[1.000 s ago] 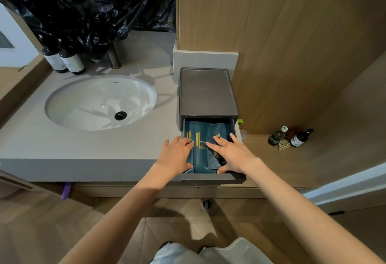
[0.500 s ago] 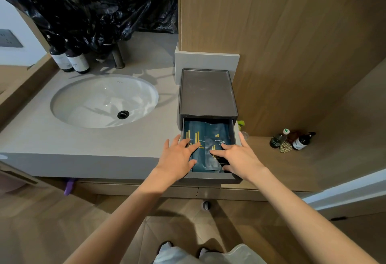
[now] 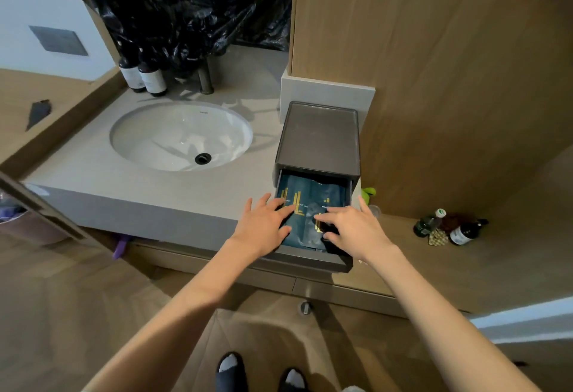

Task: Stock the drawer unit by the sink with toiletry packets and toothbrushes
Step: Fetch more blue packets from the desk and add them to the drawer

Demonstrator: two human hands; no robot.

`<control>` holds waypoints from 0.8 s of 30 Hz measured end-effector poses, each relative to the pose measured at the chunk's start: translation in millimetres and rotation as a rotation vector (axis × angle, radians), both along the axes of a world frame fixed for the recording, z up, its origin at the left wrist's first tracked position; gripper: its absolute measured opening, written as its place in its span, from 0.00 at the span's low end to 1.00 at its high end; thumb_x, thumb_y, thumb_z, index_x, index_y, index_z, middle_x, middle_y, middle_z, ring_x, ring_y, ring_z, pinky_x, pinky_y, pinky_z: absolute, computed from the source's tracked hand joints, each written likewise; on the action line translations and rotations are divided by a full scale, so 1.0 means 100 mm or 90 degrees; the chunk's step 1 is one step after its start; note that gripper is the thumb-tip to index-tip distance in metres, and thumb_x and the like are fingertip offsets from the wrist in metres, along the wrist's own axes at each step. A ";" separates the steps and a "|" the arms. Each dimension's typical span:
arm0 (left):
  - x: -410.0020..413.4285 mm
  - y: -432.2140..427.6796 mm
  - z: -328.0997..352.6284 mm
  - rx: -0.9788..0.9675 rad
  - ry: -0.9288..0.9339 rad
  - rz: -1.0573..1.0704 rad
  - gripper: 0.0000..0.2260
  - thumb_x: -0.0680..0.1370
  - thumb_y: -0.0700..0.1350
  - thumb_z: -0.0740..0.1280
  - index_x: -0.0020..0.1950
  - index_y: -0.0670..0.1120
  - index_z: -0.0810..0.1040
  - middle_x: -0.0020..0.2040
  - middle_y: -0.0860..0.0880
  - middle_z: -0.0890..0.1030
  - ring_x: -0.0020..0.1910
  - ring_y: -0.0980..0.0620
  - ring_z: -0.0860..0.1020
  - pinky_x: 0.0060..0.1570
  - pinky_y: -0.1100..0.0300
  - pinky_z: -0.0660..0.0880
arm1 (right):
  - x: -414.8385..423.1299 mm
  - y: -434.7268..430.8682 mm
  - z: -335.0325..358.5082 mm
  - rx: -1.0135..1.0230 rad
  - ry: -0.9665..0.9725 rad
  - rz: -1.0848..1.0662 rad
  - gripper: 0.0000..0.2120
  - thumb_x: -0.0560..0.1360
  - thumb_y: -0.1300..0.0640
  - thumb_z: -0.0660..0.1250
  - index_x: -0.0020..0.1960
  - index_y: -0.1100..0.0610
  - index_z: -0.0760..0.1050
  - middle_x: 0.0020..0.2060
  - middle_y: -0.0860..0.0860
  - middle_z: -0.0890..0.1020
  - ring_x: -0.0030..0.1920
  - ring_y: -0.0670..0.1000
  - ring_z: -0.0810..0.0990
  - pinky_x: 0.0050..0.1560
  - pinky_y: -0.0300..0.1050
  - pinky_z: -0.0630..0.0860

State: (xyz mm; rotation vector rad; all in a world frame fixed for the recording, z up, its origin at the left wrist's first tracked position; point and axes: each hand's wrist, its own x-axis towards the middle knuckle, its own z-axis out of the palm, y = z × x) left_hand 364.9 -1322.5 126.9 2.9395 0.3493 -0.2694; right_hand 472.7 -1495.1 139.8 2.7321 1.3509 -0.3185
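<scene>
A dark grey drawer unit (image 3: 317, 138) stands on the counter right of the sink, its top drawer (image 3: 322, 263) pulled out toward me. Dark teal toiletry packets (image 3: 310, 199) with gold markings lie flat inside it. My left hand (image 3: 263, 225) rests with straight fingers on the left packet. My right hand (image 3: 352, 230) lies on the right side of the drawer, its fingertips pressing on a smaller packet (image 3: 311, 230) near the front. No toothbrush is visible.
A white oval sink (image 3: 181, 137) is set in the grey counter (image 3: 93, 168), with two dark bottles (image 3: 142, 76) and a black plastic bag (image 3: 186, 4) behind it. On the lower wooden shelf at right stand small bottles (image 3: 446, 227). A wood panel wall rises behind the unit.
The camera has swung left and nearer. My hands have stayed on the packets in the drawer, with the right fingers now lower on the small front packet.
</scene>
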 end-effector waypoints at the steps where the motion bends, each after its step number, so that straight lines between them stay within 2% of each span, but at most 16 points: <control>1: -0.06 0.01 0.05 -0.011 -0.049 0.009 0.23 0.81 0.54 0.55 0.76 0.55 0.58 0.77 0.51 0.60 0.77 0.46 0.53 0.74 0.43 0.53 | -0.02 -0.02 0.05 0.028 0.006 -0.010 0.23 0.79 0.47 0.62 0.73 0.41 0.66 0.72 0.47 0.70 0.71 0.52 0.68 0.76 0.58 0.51; 4: -0.31 0.06 0.20 -0.032 -0.201 0.051 0.23 0.81 0.53 0.58 0.75 0.53 0.62 0.75 0.51 0.66 0.75 0.46 0.59 0.73 0.49 0.59 | -0.16 -0.05 0.23 0.155 0.006 -0.022 0.22 0.79 0.48 0.61 0.73 0.42 0.65 0.73 0.45 0.69 0.70 0.51 0.70 0.70 0.51 0.65; 8: -0.77 0.28 0.39 -0.112 -0.378 0.133 0.19 0.80 0.49 0.62 0.71 0.51 0.69 0.67 0.51 0.75 0.67 0.50 0.71 0.65 0.54 0.68 | -0.46 0.10 0.47 0.389 0.048 -0.059 0.19 0.79 0.50 0.63 0.70 0.44 0.70 0.66 0.42 0.76 0.66 0.45 0.72 0.63 0.41 0.69; 11: -1.12 0.55 0.53 -0.242 -0.503 0.258 0.16 0.79 0.48 0.63 0.68 0.52 0.72 0.60 0.54 0.79 0.60 0.56 0.75 0.60 0.58 0.72 | -0.75 0.43 0.63 0.584 0.167 -0.110 0.16 0.79 0.53 0.64 0.65 0.46 0.75 0.57 0.41 0.80 0.57 0.41 0.77 0.58 0.36 0.73; 14: -1.51 0.91 0.58 -0.424 -0.606 0.372 0.14 0.80 0.46 0.63 0.65 0.52 0.75 0.54 0.54 0.81 0.53 0.59 0.78 0.55 0.66 0.74 | -1.09 0.90 0.69 0.708 0.287 -0.157 0.11 0.79 0.56 0.65 0.60 0.47 0.78 0.49 0.41 0.83 0.51 0.40 0.80 0.52 0.32 0.76; 16: -1.82 1.24 0.53 -0.484 -0.628 0.411 0.13 0.80 0.46 0.62 0.64 0.53 0.75 0.52 0.54 0.82 0.52 0.58 0.79 0.54 0.63 0.75 | -1.33 1.26 0.63 0.724 0.346 -0.171 0.10 0.79 0.56 0.63 0.57 0.46 0.77 0.46 0.42 0.83 0.48 0.41 0.81 0.50 0.33 0.77; 18: -2.18 1.61 0.44 -0.509 -0.611 0.433 0.13 0.80 0.45 0.61 0.64 0.53 0.74 0.52 0.54 0.82 0.53 0.56 0.80 0.52 0.65 0.76 | -1.58 1.66 0.52 0.701 0.380 -0.171 0.09 0.80 0.56 0.63 0.57 0.47 0.77 0.44 0.43 0.83 0.47 0.42 0.81 0.49 0.33 0.77; 21: -2.76 2.18 0.26 -0.532 -0.553 0.476 0.15 0.80 0.44 0.61 0.67 0.52 0.72 0.57 0.54 0.80 0.55 0.57 0.78 0.55 0.66 0.75 | -2.01 2.26 0.33 0.644 0.416 -0.189 0.09 0.79 0.55 0.63 0.56 0.45 0.77 0.44 0.43 0.84 0.47 0.46 0.81 0.50 0.39 0.75; 24: -3.27 2.69 0.13 -0.531 -0.485 0.515 0.20 0.80 0.42 0.62 0.72 0.52 0.68 0.65 0.55 0.74 0.59 0.57 0.76 0.52 0.77 0.69 | -2.45 2.83 0.19 0.604 0.459 -0.191 0.08 0.78 0.52 0.65 0.55 0.43 0.77 0.46 0.43 0.84 0.50 0.46 0.81 0.52 0.40 0.75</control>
